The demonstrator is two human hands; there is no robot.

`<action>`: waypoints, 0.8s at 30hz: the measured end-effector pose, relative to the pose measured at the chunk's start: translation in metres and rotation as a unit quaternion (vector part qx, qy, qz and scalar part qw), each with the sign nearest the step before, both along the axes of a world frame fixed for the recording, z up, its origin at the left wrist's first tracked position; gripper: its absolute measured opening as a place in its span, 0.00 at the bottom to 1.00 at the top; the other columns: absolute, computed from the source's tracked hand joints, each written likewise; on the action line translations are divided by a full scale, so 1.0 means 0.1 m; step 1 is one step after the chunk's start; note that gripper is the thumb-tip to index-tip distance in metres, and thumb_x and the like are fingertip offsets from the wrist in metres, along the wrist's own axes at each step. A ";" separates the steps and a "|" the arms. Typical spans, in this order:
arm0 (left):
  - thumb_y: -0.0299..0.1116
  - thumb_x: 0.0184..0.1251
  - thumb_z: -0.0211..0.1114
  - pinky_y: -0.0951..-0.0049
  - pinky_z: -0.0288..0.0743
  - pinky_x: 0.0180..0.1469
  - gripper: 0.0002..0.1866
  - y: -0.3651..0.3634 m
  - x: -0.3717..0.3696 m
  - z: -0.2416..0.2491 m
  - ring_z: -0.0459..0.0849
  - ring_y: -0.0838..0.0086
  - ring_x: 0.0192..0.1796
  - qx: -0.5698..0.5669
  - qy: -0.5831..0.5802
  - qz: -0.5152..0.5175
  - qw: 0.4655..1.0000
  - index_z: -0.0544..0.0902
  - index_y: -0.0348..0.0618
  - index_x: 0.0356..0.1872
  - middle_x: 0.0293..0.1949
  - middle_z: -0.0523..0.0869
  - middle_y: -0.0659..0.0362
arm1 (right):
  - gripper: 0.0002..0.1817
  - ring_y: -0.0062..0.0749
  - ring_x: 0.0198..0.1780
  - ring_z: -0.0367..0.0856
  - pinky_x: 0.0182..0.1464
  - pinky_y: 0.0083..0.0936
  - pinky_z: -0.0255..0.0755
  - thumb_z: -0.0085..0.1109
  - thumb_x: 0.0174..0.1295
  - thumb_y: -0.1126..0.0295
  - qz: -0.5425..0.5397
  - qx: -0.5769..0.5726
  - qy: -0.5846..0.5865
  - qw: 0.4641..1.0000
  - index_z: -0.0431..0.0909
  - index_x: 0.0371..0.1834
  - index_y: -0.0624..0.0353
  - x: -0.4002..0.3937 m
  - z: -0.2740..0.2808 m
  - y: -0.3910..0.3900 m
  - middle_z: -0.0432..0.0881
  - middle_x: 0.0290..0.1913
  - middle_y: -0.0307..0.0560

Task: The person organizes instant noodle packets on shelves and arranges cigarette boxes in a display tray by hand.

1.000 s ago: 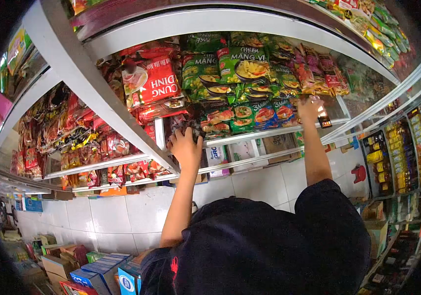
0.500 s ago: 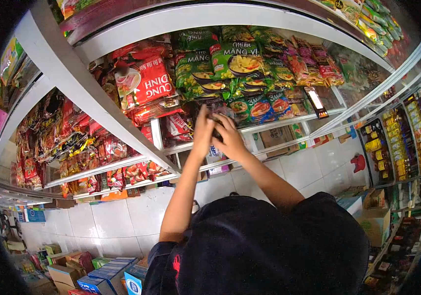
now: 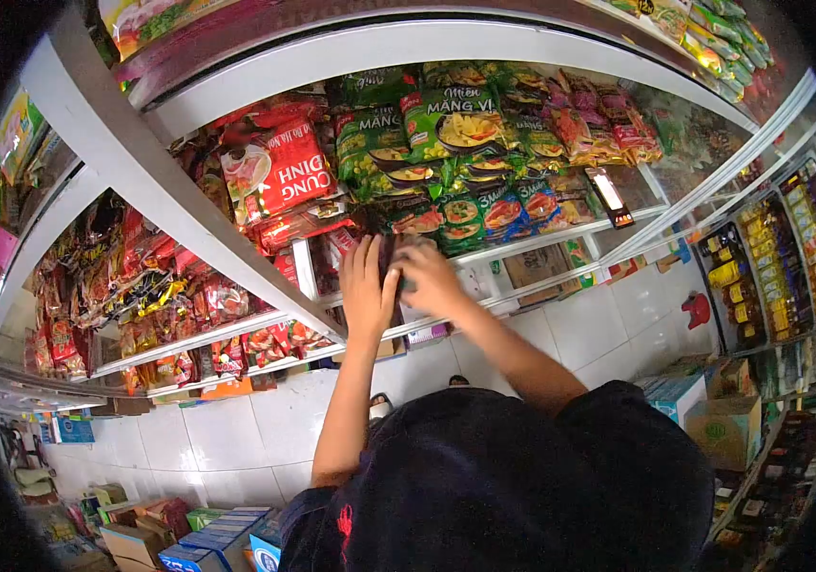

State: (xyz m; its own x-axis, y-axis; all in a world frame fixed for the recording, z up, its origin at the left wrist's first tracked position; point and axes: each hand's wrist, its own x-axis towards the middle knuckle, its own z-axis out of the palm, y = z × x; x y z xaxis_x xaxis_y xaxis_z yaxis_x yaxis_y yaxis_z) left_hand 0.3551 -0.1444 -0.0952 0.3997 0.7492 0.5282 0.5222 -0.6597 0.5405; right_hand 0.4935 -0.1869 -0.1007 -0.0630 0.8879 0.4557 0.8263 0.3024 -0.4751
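Observation:
At the shelf's front edge, my left hand (image 3: 367,286) lies with its fingers stretched out over dark and red packets. My right hand (image 3: 430,278) is beside it, smeared by motion, its fingertips at a dark packet (image 3: 387,255) that shows between the hands. What kind of packet that is, I cannot tell. Just behind the hands stand more packets, among them a green one (image 3: 462,217) and a blue one (image 3: 501,212). Farther back are green noodle packets (image 3: 454,119) and a large red noodle packet (image 3: 277,170).
A white shelf post (image 3: 174,195) slants past on the left, with red packets (image 3: 64,296) beyond it. A phone with a lit screen (image 3: 609,196) rests on the shelf at right. Cartons (image 3: 724,431) stand on the tiled floor (image 3: 222,434), and bottles (image 3: 770,257) line the right side.
Both hands have come down toward the shelf's front edge, and the left has moved left. They have drawn apart from their earlier overlap, uncovering packets behind. The view has shifted slightly.

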 end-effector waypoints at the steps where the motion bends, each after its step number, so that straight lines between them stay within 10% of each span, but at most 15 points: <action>1: 0.44 0.64 0.50 0.56 0.52 0.65 0.26 0.01 -0.05 -0.01 0.64 0.55 0.62 0.034 0.068 0.025 0.997 0.65 0.39 0.60 0.60 0.67 0.49 | 0.19 0.46 0.53 0.69 0.53 0.36 0.65 0.62 0.34 0.74 0.009 -0.011 0.042 0.999 0.77 0.37 0.56 0.25 0.06 -0.01 0.74 0.47 0.48; 7: 0.53 0.62 0.50 0.50 0.47 0.66 0.33 -0.08 -0.07 -0.33 0.54 0.58 0.68 0.027 0.234 0.089 0.968 0.61 0.43 0.64 0.66 0.60 0.51 | 0.22 0.48 0.47 0.72 0.52 0.40 0.64 0.64 0.32 0.73 -0.234 0.047 0.091 0.967 0.75 0.38 0.58 1.27 -0.03 0.07 0.76 0.41 0.53; 13: 0.48 0.56 0.54 0.46 0.44 0.66 0.36 -0.18 -0.03 -0.14 0.53 0.55 0.69 -0.021 0.138 0.050 0.989 0.59 0.46 0.65 0.67 0.56 0.49 | 0.33 0.53 0.56 0.65 0.58 0.40 0.61 0.63 0.39 0.67 0.011 -0.030 0.025 0.999 0.68 0.54 0.61 -0.07 0.03 0.14 0.70 0.50 0.55; 18: 0.42 0.51 0.60 0.51 0.55 0.61 0.34 0.06 0.07 -0.08 0.63 0.55 0.62 0.021 0.145 -0.058 0.987 0.64 0.51 0.63 0.61 0.63 0.48 | 0.32 0.32 0.61 0.65 0.59 0.33 0.63 0.63 0.48 0.72 0.142 -0.171 0.383 0.897 0.64 0.60 0.57 0.64 0.24 -0.04 0.66 0.61 0.45; 22: 0.36 0.47 0.63 0.57 0.66 0.50 0.27 0.21 -0.11 -0.16 0.71 0.55 0.49 0.039 0.098 0.142 0.984 0.73 0.49 0.54 0.45 0.74 0.48 | 0.21 0.33 0.47 0.74 0.48 0.28 0.67 0.60 0.47 0.75 -0.196 0.036 0.081 0.976 0.74 0.48 0.61 2.25 0.09 -0.23 0.76 0.41 0.49; 23: 0.36 0.47 0.63 0.56 0.67 0.48 0.26 0.23 -0.14 -0.18 0.71 0.54 0.48 0.062 0.071 0.186 0.978 0.74 0.49 0.52 0.44 0.74 0.48 | 0.17 0.39 0.46 0.75 0.47 0.32 0.68 0.59 0.48 0.72 -0.306 -0.016 0.240 0.921 0.76 0.44 0.62 2.58 0.25 -0.38 0.76 0.41 0.51; 24: 0.37 0.47 0.63 0.56 0.67 0.48 0.25 0.19 -0.09 -0.13 0.71 0.53 0.47 0.033 0.088 0.169 0.981 0.75 0.48 0.51 0.43 0.74 0.47 | 0.16 0.45 0.46 0.75 0.49 0.36 0.67 0.56 0.51 0.67 -0.366 0.109 -0.005 0.924 0.77 0.42 0.62 3.06 0.19 -0.51 0.76 0.44 0.54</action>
